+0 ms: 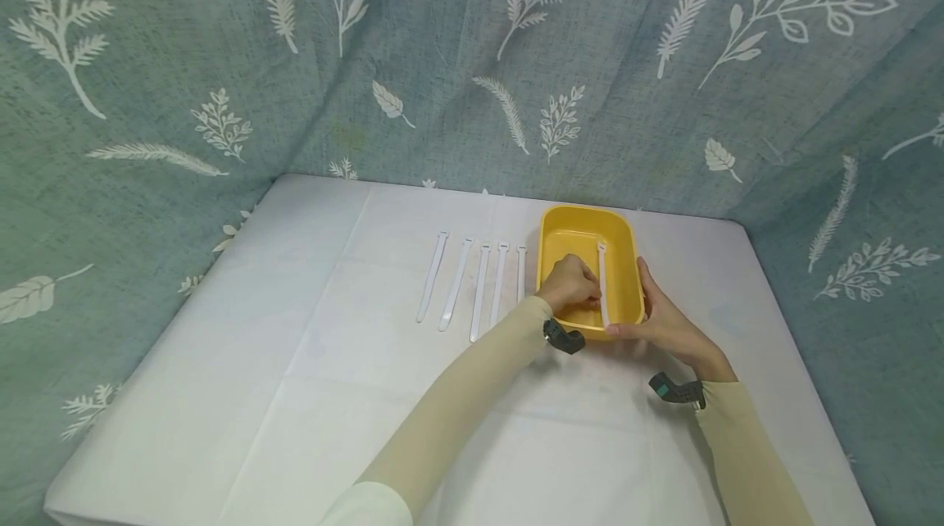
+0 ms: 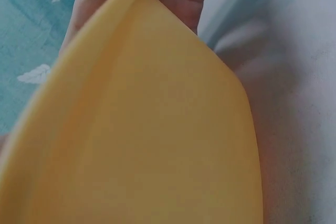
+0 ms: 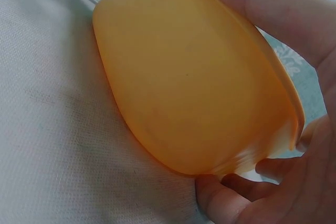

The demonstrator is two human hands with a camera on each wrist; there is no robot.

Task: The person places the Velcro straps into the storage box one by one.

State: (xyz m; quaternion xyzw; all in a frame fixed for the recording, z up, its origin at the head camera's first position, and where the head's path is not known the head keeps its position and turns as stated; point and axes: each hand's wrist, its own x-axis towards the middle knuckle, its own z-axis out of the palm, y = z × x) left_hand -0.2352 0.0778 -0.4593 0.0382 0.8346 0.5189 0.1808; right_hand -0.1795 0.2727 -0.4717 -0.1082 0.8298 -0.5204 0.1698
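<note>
A yellow plastic bin (image 1: pixel 586 219) stands toward the back right of the white table. Inside it a slim white strap (image 1: pixel 602 268) with a small square head lies lengthwise near the right wall. My left hand (image 1: pixel 571 282) reaches into the bin with curled fingers, its fingertips at the strap's lower half; the exact pinch is partly hidden. With my right hand (image 1: pixel 667 325) I grip the bin's near right corner, thumb over the rim and fingers (image 3: pixel 223 198) along the outside wall. The left wrist view is mostly filled by the bin's outer wall (image 2: pixel 173 114).
Several more white straps (image 1: pixel 433 276) lie side by side on the table (image 1: pixel 332 411) left of the bin. A leaf-patterned green-grey curtain (image 1: pixel 442 59) hangs behind the table and along its sides. Both wrists carry dark bands (image 1: pixel 564 337).
</note>
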